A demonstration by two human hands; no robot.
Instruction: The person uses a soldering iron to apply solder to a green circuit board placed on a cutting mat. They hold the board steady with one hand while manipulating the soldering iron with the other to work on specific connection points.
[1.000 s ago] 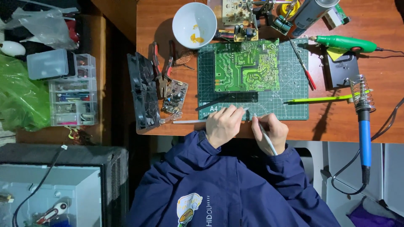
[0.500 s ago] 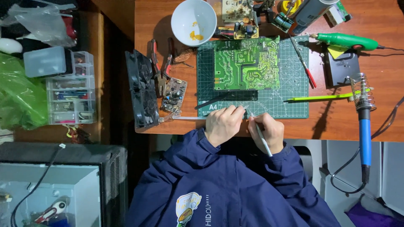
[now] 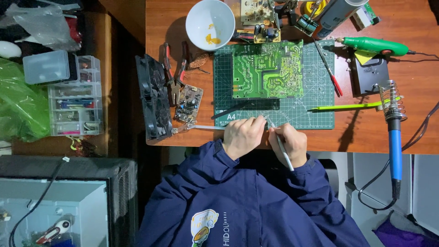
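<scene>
My left hand [image 3: 243, 136] rests with curled fingers on the near edge of the green cutting mat [image 3: 315, 116]. What it pinches is hidden. My right hand [image 3: 289, 142] sits beside it, gripping a thin white pen-like tool [image 3: 282, 148] whose tip points at the left fingertips. A white strip [image 3: 201, 127] runs from under the left hand toward the left. A green circuit board [image 3: 268, 69] lies on the mat, beyond both hands.
On the wooden table [image 3: 411, 132] are a white bowl [image 3: 210, 24], red-handled pliers [image 3: 173, 73], a small circuit board [image 3: 188, 103], a black fan [image 3: 153, 98], a green pencil [image 3: 347, 107], a blue soldering iron in its coil stand [image 3: 394, 137] and a green rotary tool [image 3: 375, 45]. Clear drawer boxes [image 3: 73, 98] stand at the left.
The white tool in my right hand has tilted slightly, its tip now close to the left fingertips. Both hands stay at the mat's near edge.
</scene>
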